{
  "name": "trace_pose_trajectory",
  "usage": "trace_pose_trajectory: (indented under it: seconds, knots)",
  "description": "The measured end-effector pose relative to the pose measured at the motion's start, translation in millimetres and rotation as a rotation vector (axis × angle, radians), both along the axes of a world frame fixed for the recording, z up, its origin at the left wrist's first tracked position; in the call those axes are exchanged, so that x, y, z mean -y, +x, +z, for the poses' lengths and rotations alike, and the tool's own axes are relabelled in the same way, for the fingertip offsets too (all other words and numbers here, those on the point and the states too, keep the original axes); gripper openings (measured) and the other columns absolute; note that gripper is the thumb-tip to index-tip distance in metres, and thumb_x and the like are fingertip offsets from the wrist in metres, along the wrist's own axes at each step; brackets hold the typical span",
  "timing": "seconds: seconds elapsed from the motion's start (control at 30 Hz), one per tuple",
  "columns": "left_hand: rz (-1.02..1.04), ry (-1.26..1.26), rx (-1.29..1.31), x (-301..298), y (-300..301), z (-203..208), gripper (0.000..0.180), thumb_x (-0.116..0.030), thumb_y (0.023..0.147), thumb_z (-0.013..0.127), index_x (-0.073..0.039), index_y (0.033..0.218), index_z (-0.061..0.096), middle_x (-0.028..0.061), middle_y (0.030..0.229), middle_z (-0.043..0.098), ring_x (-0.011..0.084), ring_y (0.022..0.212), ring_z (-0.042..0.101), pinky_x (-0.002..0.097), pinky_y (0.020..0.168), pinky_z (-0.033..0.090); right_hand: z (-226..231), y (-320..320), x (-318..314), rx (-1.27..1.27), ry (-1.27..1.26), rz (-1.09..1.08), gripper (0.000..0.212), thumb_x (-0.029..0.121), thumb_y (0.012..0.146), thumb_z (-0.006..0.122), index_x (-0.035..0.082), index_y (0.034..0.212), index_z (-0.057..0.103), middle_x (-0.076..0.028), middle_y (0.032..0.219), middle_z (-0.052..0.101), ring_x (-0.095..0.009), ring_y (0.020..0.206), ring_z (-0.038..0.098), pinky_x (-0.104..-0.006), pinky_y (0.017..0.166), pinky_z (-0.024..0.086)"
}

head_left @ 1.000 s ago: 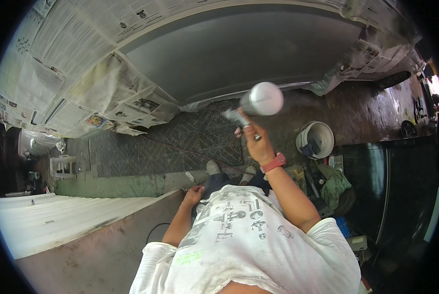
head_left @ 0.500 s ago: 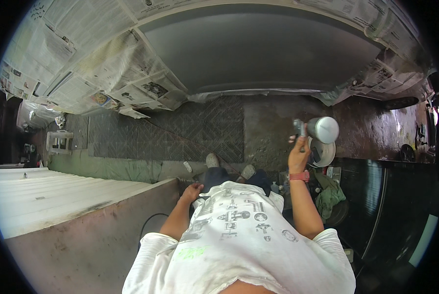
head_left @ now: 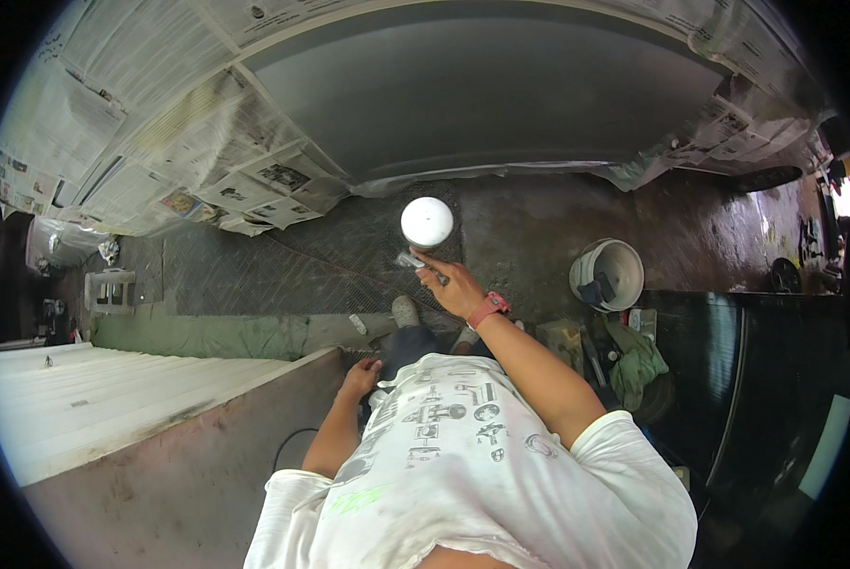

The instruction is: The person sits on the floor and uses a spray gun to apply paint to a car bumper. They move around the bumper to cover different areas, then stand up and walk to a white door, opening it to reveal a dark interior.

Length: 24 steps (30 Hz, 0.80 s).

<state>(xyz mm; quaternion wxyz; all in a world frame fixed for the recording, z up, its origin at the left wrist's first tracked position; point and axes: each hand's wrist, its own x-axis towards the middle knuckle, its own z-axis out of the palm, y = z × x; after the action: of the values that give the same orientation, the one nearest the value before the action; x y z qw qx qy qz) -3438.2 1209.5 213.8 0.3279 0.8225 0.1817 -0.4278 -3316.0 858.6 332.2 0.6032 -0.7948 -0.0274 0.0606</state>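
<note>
My right hand (head_left: 455,289), with a red band at its wrist, grips a paint spray gun (head_left: 410,260) out in front of me. The gun's round cup, pale on top, points away from my body over the dark floor. Beyond it stands a smooth grey panel (head_left: 501,90), bordered by newspaper masking (head_left: 278,180) and thin plastic film; the gun is well apart from it. Low beside my left thigh hangs my left hand (head_left: 360,377), its fingers curled; whether anything is inside them is hidden.
A white bucket (head_left: 631,275) with a dark cloth inside stands to the right. Nearer lies a green cloth (head_left: 637,365), beside a glossy black surface (head_left: 691,379). A pale ribbed panel (head_left: 112,398) flanks my left. A small stool (head_left: 110,290) stands far left; a thin hose crosses the floor.
My right hand has swung the spray gun leftward from above the bucket to in front of my body, leaving the bucket in plain sight. My left hand stays low at my side.
</note>
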Motion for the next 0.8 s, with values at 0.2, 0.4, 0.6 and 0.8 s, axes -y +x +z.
trace_pose_trajectory:
  seconds: [0.2,0.4,0.6,0.8]
  knots:
    - [0.035,0.048,0.003,-8.1,-8.0,12.9,0.049,-0.041,0.102,0.065,-0.006,0.136,0.067,0.0155,0.129,0.072,0.0258,0.121,0.067,0.0359,0.105,0.049,-15.2,1.3,31.1,-0.058,-0.055,-0.252,0.051,0.048,0.105,0.057,0.018,0.146,0.061,-0.026,0.116,0.072,-0.043,0.113,0.069,-0.0444,0.092,0.054]
    - [-0.024,0.081,0.025,-14.8,-5.3,10.3,0.05,-0.044,0.101,0.065,-0.006,0.133,0.069,0.0163,0.128,0.073,0.027,0.119,0.068,0.0365,0.104,0.049,-31.1,-9.2,117.0,-0.096,-0.031,-0.733,0.048,0.041,0.108,0.054,0.018,0.15,0.059,-0.007,0.084,0.074,-0.016,0.08,0.07,-0.0342,0.078,0.054]
    - [-0.054,0.015,0.029,1.2,12.3,16.3,0.053,-0.047,0.1,0.064,-0.007,0.134,0.068,0.0186,0.129,0.071,0.0316,0.124,0.067,0.0392,0.106,0.048,-9.6,-36.5,189.6,0.111,-0.028,-1.135,0.053,0.04,0.112,0.045,0.01,0.155,0.051,-0.006,0.089,0.07,-0.013,0.077,0.064,-0.0322,0.074,0.054]
    - [-0.065,0.016,0.052,2.8,13.8,-9.9,0.052,-0.048,0.1,0.062,-0.01,0.135,0.069,0.0192,0.13,0.071,0.0329,0.126,0.065,0.0415,0.107,0.048,12.8,-38.9,170.8,0.192,-0.033,-1.112,0.054,0.044,0.113,0.04,0.01,0.152,0.053,-0.002,0.091,0.07,-0.011,0.075,0.063,-0.0259,0.066,0.049]
